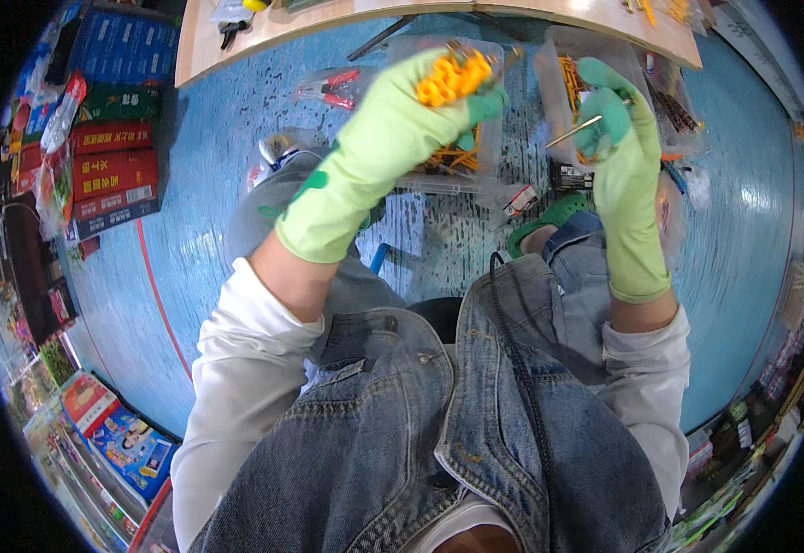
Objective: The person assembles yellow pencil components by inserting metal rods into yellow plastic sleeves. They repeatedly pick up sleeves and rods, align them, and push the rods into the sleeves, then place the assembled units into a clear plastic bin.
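Both my hands wear light green rubber gloves with darker green fingers. My left hand [420, 106] is raised at upper centre, closed around a bunch of yellow-orange plastic pieces [455, 77] with rounded ends; thin brownish tips show just beyond them. Over at the upper right, my right hand [612, 124] pinches a thin metal rod [574, 131] that points to the left; its other end is hidden in the fingers. Behind the left hand stands a clear plastic bin [462, 184] with orange stick-like pieces in it. A second clear bin [549, 69], also holding orange sticks, is partly behind my right hand.
A wooden table [328, 28] runs along the far edge. Red-handled pliers [336, 89] in a clear bag lie on the blue floor [208, 175]. Stacked boxes [114, 175] stand at left; packed goods line both sides. A green clog [549, 219] sits near the bins.
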Demonstrator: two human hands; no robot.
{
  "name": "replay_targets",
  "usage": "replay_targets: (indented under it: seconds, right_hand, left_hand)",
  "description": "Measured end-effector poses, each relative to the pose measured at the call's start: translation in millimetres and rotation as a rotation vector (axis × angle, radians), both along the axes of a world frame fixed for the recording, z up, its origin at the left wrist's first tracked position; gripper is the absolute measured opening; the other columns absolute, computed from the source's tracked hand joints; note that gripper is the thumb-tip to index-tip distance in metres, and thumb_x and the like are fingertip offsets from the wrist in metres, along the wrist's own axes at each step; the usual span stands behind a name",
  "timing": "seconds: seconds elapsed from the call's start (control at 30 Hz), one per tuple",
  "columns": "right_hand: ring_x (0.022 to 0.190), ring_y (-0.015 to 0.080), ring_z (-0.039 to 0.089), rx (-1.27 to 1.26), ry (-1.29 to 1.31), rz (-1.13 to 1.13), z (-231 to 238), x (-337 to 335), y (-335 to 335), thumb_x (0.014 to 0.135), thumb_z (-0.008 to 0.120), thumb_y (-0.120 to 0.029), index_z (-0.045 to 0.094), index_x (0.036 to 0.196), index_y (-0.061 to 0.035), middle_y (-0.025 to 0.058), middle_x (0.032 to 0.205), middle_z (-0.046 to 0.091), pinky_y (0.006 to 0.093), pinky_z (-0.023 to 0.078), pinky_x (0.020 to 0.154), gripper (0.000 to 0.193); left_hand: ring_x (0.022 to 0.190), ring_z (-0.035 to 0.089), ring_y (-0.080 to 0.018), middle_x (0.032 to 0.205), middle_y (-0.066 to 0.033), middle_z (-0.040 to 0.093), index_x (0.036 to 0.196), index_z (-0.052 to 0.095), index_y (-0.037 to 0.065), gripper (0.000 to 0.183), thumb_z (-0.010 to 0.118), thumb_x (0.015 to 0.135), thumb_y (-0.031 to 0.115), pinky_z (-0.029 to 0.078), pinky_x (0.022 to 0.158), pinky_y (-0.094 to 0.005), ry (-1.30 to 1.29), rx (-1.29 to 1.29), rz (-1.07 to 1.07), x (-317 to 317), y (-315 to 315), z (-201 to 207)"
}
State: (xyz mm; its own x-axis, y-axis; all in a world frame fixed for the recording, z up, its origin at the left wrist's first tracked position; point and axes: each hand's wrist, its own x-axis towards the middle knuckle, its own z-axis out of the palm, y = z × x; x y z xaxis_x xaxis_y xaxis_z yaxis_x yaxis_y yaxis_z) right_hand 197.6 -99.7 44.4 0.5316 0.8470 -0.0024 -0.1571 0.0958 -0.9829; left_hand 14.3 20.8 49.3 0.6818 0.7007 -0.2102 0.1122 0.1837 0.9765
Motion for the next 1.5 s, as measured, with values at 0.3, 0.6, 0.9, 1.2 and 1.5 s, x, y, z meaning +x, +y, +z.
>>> replay_targets:
  seconds: [0.3,0.6,0.9,1.2,1.5]
  right_hand:
    - [0.073,0.0100,0.061,-0.245,0.040,0.015,-32,9,12,0.094,0.052,-0.020,0.058,0.118,-0.0062,0.0034,0.096,0.064,0.0206,0.044,0.060,0.028]
    - [0.068,0.0102,0.058,-0.193,-0.384,0.290,-31,-12,19,0.093,0.054,-0.015,0.064,0.107,-0.0048,0.0023,0.089,0.064,0.0224,0.045,0.065,0.020]
    - [0.070,0.0080,0.056,0.011,-0.283,-0.067,11,29,86,0.088,0.055,-0.004,0.065,0.100,-0.0016,0.0050,0.093,0.066,0.0214,0.045,0.064,0.016]
    - [0.069,0.0090,0.058,-0.143,-0.653,-0.187,-11,39,106,0.082,0.053,-0.001,0.067,0.099,-0.0034,0.0034,0.085,0.068,0.0227,0.046,0.065,0.022]
    - [0.074,0.0261,0.062,-0.138,-1.302,-0.219,-3,27,135,0.080,0.060,-0.013,0.067,0.103,-0.0099,0.0085,0.079,0.065,0.0361,0.048,0.065,0.024]
  left_hand:
    - [0.057,0.055,-0.0121,0.079,-0.0086,0.060,0.113,0.055,-0.003,0.038,0.063,0.085,0.022,0.044,0.051,-0.0233,-0.328,0.032,0.165,-70,50,38]
    - [0.051,0.053,-0.0118,0.076,-0.0066,0.058,0.111,0.056,-0.002,0.036,0.063,0.084,0.020,0.046,0.053,-0.0274,-0.448,-0.017,0.282,-80,59,44]
    - [0.062,0.057,-0.0109,0.081,-0.0065,0.062,0.111,0.058,0.001,0.032,0.063,0.085,0.020,0.047,0.055,-0.0234,-0.515,-0.092,0.258,-55,68,32]
    - [0.070,0.059,-0.0110,0.086,-0.0070,0.063,0.110,0.059,0.001,0.031,0.063,0.086,0.019,0.047,0.056,-0.0228,-0.542,-0.111,0.256,-54,68,25]
    - [0.069,0.058,-0.0106,0.084,-0.0051,0.062,0.110,0.059,0.000,0.030,0.063,0.086,0.018,0.046,0.056,-0.0218,-0.530,-0.139,0.210,-51,68,27]
